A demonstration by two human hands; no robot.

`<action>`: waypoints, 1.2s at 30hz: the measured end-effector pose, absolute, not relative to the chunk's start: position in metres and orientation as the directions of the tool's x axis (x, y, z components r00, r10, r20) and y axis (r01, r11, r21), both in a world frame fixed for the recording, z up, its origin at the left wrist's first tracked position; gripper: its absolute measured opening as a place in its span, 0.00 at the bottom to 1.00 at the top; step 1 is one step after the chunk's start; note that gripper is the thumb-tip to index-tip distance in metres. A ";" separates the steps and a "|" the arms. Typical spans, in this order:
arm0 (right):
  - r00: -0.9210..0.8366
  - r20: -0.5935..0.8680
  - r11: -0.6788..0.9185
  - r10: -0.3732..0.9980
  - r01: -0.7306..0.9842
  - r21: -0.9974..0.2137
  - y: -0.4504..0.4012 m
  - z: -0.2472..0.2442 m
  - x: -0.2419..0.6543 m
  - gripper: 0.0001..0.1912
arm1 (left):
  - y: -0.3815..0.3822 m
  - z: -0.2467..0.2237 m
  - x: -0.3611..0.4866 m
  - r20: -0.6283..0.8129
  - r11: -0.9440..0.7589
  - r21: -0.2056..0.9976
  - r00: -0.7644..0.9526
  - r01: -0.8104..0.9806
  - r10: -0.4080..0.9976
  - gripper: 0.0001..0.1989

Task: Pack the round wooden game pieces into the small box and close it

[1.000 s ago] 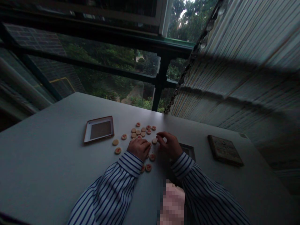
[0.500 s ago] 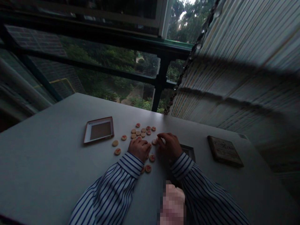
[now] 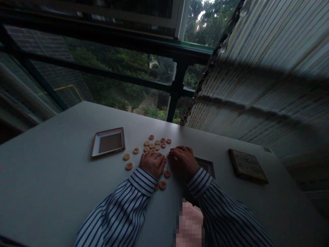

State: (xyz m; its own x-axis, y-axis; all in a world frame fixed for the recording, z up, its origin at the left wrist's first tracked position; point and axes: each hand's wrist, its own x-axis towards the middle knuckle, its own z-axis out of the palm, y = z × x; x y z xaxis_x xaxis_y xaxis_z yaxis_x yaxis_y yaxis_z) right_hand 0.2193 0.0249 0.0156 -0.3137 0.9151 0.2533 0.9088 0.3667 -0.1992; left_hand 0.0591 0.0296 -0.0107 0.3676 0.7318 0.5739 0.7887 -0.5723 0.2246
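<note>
Several round wooden Chinese chess pieces lie on the white table, some showing red characters and some plain faces. My left hand rests low among them, its fingers curled and closed; a pale edge of a piece seems to show at its fingertips. Close by on the right, my right hand is closed in a pinch on a chess piece, mostly covered by the fingers. A red-marked piece sits between the two wrists. Behind the right hand, a dark tray is partly hidden.
An open shallow box lid lies to the left. On the right is a closed, worn flat box. The table meets a window with dark green bars, and a pleated blind hangs at the right.
My right hand has shifted slightly left, and its fingers now cover more of the piece at their tips. My left hand has barely moved.
</note>
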 end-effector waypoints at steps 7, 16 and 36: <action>-0.348 0.208 0.383 0.914 0.908 -0.166 0.025 0.016 0.219 0.06 | 0.029 -0.008 0.059 0.558 -0.563 0.212 0.374 0.799 0.741 0.07; -0.360 0.245 0.403 0.900 0.902 -0.155 0.027 0.015 0.219 0.06 | 0.029 -0.009 0.059 0.567 -0.558 0.235 0.354 0.796 0.744 0.08; -0.189 0.251 0.310 0.949 0.438 -0.844 0.025 0.027 0.216 0.11 | 0.027 -0.009 0.062 0.690 -0.613 0.333 0.257 0.717 0.676 0.12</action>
State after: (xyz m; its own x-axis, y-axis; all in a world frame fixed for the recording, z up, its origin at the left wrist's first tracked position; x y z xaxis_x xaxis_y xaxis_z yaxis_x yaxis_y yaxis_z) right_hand 0.2155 0.0249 0.0268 -0.1886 0.9495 0.2508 0.4379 0.3100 -0.8439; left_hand 0.0622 0.0274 -0.0092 0.2574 0.6761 0.6904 0.7170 -0.6126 0.3326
